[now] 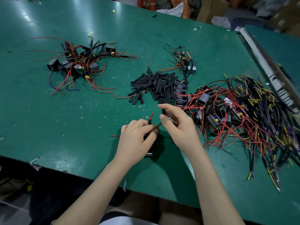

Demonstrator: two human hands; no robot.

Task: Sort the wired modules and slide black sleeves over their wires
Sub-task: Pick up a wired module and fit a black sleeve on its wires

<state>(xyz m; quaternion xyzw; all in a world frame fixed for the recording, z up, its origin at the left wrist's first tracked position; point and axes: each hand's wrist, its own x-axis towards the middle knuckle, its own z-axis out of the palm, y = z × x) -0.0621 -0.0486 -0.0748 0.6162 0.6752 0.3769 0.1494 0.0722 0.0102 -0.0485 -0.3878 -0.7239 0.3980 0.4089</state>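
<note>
A scuffed green table (68, 120) fills the head view, with cardboard boxes (209, 8) and a crumpled plastic bag (173, 9) blurred beyond its far edge. In the middle of the table lies a loose heap of short black sleeves (154, 83), matte tubes lying at all angles. To the far left sits a cluster of wired modules (76, 64): small dark boxes with red, blue and yellow leads fanning outward, some already covered in black tubing. A smaller group of modules (183, 60) lies just beyond the sleeve heap, to its right. The big tangled pile of modules (227, 111) spreads along the right side, red wires nearer the middle and black and yellow cables trailing to the right and near edge (a few modules are lined up in a row beside the sleeves). Near the table's front, the left hand (136, 140) is curled around a module (149, 153), whose pale corner shows below the palm, and its fingers pinch a black sleeve with a red wire (151, 115) poking out of the top. The right hand (177, 125), just beside it, pinches a black sleeve (163, 111) upright between thumb and forefinger.
</note>
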